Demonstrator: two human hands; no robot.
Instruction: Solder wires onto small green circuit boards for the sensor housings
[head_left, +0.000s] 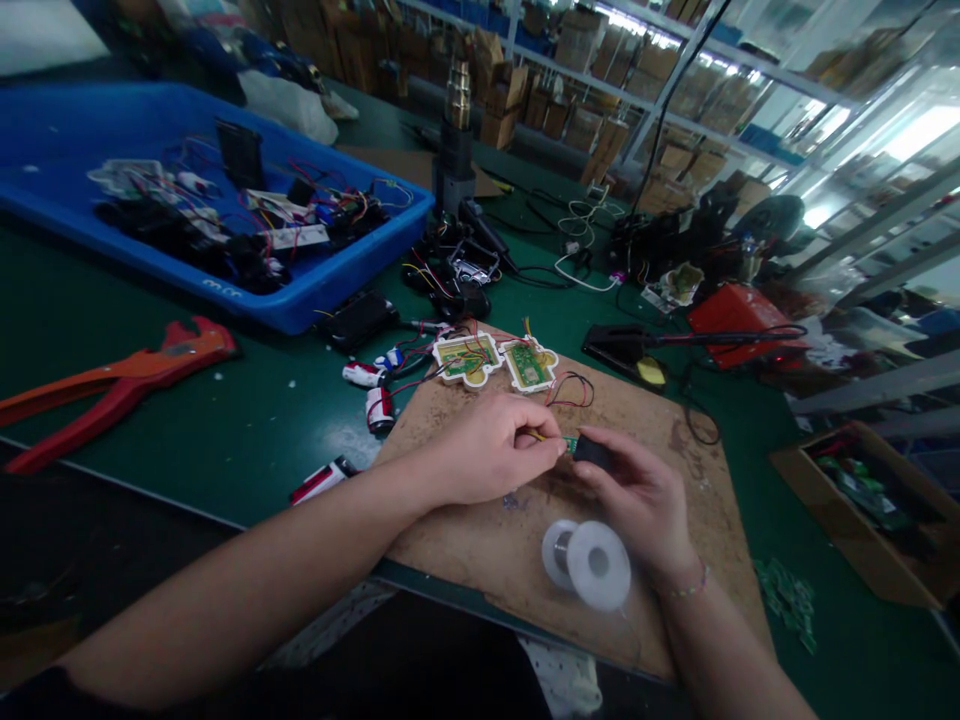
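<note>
My left hand [499,445] is closed in a pinch, thumb against forefinger, on a thin yellow wire [535,434] at the edge of a small green circuit board [571,444]. From the other side my right hand [637,490] grips a small black block [594,453], with the green board sticking out of its left end. Just beyond my hands lie two white-framed circuit boards [466,358] with wires running from them. A spool of solder wire [598,565] rests on the brown board [465,540] below my right hand.
A blue tray [300,308] of wired parts fills the back left, with red-handled cutters [127,380] before it. A heat gun [454,150] stands upright behind. Small red-and-white batteries [379,408] lie left of the board. To the right are a soldering iron stand [619,345] and a cardboard box [840,510].
</note>
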